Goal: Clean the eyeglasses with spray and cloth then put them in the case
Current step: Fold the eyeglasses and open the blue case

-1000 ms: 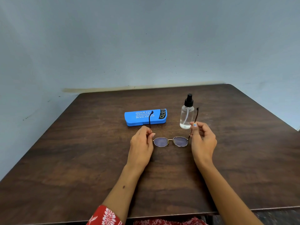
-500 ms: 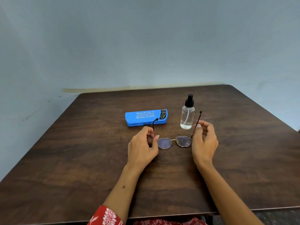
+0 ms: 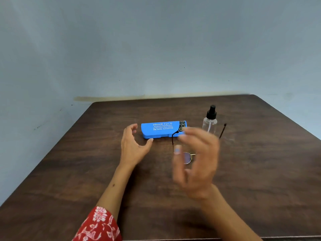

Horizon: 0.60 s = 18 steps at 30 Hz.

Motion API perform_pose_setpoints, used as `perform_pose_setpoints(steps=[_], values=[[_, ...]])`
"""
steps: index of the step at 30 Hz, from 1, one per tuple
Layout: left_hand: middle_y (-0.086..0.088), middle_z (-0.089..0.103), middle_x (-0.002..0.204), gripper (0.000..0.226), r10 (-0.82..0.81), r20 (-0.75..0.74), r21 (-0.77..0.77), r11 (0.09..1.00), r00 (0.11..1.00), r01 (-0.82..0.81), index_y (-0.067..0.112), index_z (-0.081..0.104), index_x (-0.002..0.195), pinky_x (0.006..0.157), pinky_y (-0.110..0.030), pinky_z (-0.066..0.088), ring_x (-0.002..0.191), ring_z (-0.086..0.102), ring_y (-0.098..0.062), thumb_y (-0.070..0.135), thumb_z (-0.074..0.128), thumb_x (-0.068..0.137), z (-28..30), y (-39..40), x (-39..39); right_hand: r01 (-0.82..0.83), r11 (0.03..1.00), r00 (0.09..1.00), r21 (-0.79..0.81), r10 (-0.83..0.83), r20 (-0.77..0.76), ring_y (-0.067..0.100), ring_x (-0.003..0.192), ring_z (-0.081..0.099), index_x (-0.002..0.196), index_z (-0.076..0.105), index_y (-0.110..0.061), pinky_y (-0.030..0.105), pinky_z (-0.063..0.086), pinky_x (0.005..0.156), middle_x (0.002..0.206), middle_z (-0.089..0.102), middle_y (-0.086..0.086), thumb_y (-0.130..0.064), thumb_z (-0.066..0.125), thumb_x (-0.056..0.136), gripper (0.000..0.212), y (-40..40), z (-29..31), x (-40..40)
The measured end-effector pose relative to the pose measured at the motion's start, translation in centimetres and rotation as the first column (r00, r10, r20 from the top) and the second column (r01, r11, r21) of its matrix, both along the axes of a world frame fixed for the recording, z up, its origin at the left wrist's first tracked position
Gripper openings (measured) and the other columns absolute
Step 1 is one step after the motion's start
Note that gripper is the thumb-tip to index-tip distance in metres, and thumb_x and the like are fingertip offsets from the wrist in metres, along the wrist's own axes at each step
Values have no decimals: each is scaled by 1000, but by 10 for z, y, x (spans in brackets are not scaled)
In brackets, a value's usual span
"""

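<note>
- My left hand (image 3: 133, 148) is hovering just left of the blue eyeglass case (image 3: 162, 129), fingers apart and loosely curved, holding nothing.
- My right hand (image 3: 196, 162) is blurring above the eyeglasses (image 3: 188, 156), fingers spread and gripping nothing.
- The eyeglasses are lying on the wooden table (image 3: 69, 171) near the case, temples sticking up, partly hidden by my right hand.
- The spray bottle (image 3: 210, 121) is standing upright just right of the closed case.

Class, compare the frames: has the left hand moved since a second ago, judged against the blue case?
Yes. The left hand has let go of the eyeglasses and shifted left and away, now open beside the left end of the blue case.
</note>
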<state>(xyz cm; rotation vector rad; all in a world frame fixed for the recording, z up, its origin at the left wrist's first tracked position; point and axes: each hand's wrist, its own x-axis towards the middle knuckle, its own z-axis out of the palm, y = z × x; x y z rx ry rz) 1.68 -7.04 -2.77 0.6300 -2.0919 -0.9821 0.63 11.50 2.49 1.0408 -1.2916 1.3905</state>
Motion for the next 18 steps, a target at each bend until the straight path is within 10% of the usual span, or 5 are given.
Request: perform_pose_setpoints(steps=[4,9,13,18], values=[[0,39,145,109,-147,146,221,969,978,112,16,31,142,111,-36,32,131,40,-16,61,49,45,7,-16,1,-7,904,998,428,30,-46,25,97,60,111,58,-5,32,48,85,108,64,12,-6,53,78,33,-52,-17,7],[-5,40,147,89,-167,209,115,983,964,146,12,31,144,110,-31,32,135,38,-18,21,77,68,-5,-31,-9,155,522,921,839,-383,68,23,100,66,113,66,-3,27,52,81,109,68,11,-11,63,68,46,-109,-39,-30],[-5,38,148,99,-175,205,43,985,963,170,10,29,144,109,-28,30,136,36,-17,22,84,63,-9,-39,-13,103,268,805,958,-588,78,32,143,14,146,6,8,36,19,115,153,15,25,-6,26,98,54,-124,-40,-61],[-4,31,152,110,-171,266,-25,983,949,184,11,24,147,112,-29,24,140,28,-17,34,86,59,-12,-46,-15,25,63,717,998,-697,26,33,144,0,145,-7,6,41,4,118,155,1,23,-30,57,91,92,-127,-38,-75]])
